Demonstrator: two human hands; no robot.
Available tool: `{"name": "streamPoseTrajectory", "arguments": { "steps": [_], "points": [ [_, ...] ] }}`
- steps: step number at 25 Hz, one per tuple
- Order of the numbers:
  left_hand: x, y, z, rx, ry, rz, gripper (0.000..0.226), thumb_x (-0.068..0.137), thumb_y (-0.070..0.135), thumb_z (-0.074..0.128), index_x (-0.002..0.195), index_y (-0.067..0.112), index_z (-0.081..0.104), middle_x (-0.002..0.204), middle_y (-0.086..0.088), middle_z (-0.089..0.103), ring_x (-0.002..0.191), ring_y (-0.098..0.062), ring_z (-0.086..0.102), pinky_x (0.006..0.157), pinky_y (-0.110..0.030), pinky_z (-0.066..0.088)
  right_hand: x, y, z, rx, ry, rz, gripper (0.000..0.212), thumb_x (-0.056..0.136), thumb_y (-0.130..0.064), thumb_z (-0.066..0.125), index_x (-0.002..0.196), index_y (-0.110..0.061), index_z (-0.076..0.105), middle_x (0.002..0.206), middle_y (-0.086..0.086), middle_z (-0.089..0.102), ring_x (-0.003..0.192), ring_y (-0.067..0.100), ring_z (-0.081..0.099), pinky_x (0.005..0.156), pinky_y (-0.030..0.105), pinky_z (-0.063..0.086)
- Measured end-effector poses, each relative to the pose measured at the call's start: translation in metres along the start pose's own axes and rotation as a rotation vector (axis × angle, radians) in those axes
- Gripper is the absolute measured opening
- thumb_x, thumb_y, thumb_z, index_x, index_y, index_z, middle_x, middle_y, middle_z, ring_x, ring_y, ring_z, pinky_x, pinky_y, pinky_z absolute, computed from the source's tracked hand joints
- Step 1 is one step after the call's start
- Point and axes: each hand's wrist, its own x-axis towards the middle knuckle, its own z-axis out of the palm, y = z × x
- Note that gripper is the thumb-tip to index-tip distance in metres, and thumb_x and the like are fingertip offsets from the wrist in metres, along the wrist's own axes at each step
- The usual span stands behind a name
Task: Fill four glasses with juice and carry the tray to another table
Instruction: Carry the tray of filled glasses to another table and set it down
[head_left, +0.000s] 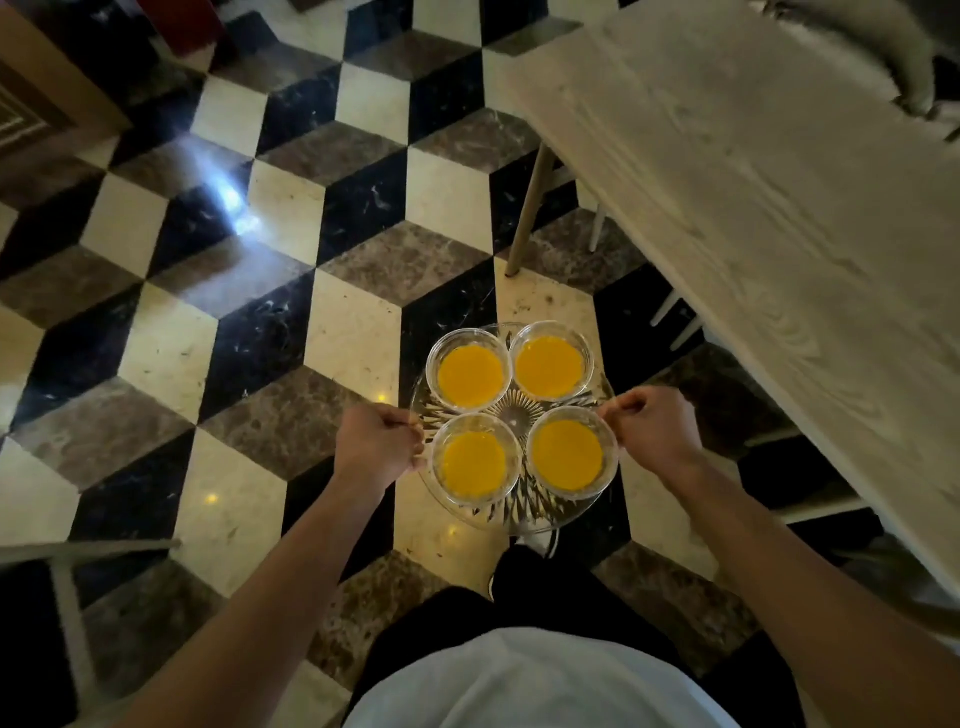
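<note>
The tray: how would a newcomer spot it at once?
Look left of the pale wooden table, above the checkered floor. Both hands, left and right, grip a round clear glass tray carrying four glasses of orange juice; nothing else is transparent.

A dining room in a home or café: polished marble floor (270, 291) in a black, cream and brown cube pattern, beside a pale wooden worktop (753, 171) on slim legs.
</note>
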Motion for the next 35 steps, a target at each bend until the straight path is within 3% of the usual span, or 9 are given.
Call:
{"name": "streamPoseTrajectory", "arguments": {
  "steps": [4,9,14,18,21,25,28,32,35],
  "points": [
    [0.021,0.05,0.026,0.04,-0.027,0.04,0.018,0.091,-0.014,0.062,0.084,-0.001,0.072,0.079,-0.02,0.073,0.069,-0.031,0.073,0.073,-0.049,0.067,0.033,-0.009,-0.025,0.018,0.045,0.036,0.009,0.092,-0.01,0.07,0.086,-0.008,0.076,0.072,0.002,0.075,0.047,-0.002,0.064,0.039,0.004,0.042],
    [0.053,0.099,0.054,0.173,-0.107,0.116,0.018,0.087,-0.012,0.067,0.08,0.003,0.075,0.075,-0.021,0.076,0.061,-0.038,0.076,0.064,-0.055,0.066,0.066,-0.014,-0.052,0.056,0.107,0.096,0.009,0.088,-0.009,0.071,0.081,-0.01,0.078,0.069,0.002,0.075,0.045,-0.005,0.063,0.04,0.006,0.044],
    [0.087,0.153,0.096,0.289,-0.227,0.179,0.02,0.091,-0.005,0.066,0.084,0.011,0.077,0.084,-0.012,0.078,0.074,-0.027,0.078,0.076,-0.047,0.067,0.095,-0.016,-0.076,0.091,0.195,0.197,0.009,0.082,-0.012,0.074,0.076,-0.01,0.08,0.065,0.002,0.075,0.063,0.017,0.074,0.058,0.03,0.062],
    [0.113,0.197,0.131,0.391,-0.343,0.284,0.027,0.087,-0.001,0.063,0.078,0.02,0.078,0.088,-0.009,0.079,0.084,-0.03,0.077,0.079,-0.05,0.066,0.115,-0.019,-0.092,0.161,0.308,0.287,0.009,0.084,-0.009,0.074,0.077,-0.011,0.08,0.058,-0.006,0.068,0.043,-0.005,0.06,0.038,0.011,0.043],
    [0.133,0.239,0.16,0.424,-0.388,0.354,0.027,0.087,-0.003,0.062,0.08,0.016,0.08,0.083,-0.01,0.078,0.079,-0.03,0.077,0.074,-0.048,0.067,0.13,-0.022,-0.1,0.226,0.4,0.36,0.012,0.085,-0.008,0.074,0.075,-0.013,0.078,0.058,-0.009,0.066,0.037,-0.011,0.056,0.032,0.005,0.034],
    [0.143,0.285,0.19,0.497,-0.465,0.412,0.017,0.093,-0.005,0.06,0.092,0.002,0.076,0.085,-0.016,0.076,0.067,-0.023,0.074,0.053,-0.029,0.063,0.143,-0.027,-0.106,0.284,0.481,0.447,0.015,0.083,-0.009,0.073,0.07,-0.016,0.077,0.048,-0.01,0.068,0.039,-0.004,0.062,0.036,0.005,0.039],
    [0.159,0.314,0.213,0.518,-0.534,0.441,0.016,0.092,-0.009,0.059,0.092,-0.004,0.073,0.083,-0.016,0.075,0.071,-0.027,0.073,0.063,-0.039,0.067,0.154,-0.033,-0.108,0.368,0.556,0.492,0.011,0.085,-0.009,0.074,0.075,-0.011,0.078,0.057,-0.006,0.072,0.041,0.002,0.066,0.038,0.008,0.043],
    [0.164,0.336,0.238,0.591,-0.618,0.503,0.017,0.091,-0.013,0.058,0.088,-0.005,0.073,0.075,-0.012,0.071,0.061,-0.02,0.065,0.053,-0.029,0.06,0.166,-0.029,-0.113,0.41,0.618,0.537,0.011,0.087,-0.012,0.074,0.077,-0.01,0.079,0.06,-0.005,0.073,0.045,0.005,0.069,0.043,0.013,0.05],
    [0.173,0.352,0.261,0.599,-0.635,0.478,0.021,0.09,-0.012,0.06,0.082,0.002,0.073,0.079,-0.011,0.076,0.066,-0.02,0.071,0.063,-0.04,0.065,0.179,-0.026,-0.121,0.418,0.626,0.562,0.01,0.087,-0.011,0.074,0.078,-0.009,0.079,0.062,-0.001,0.074,0.046,0.007,0.07,0.047,0.019,0.054]
  ]
}}
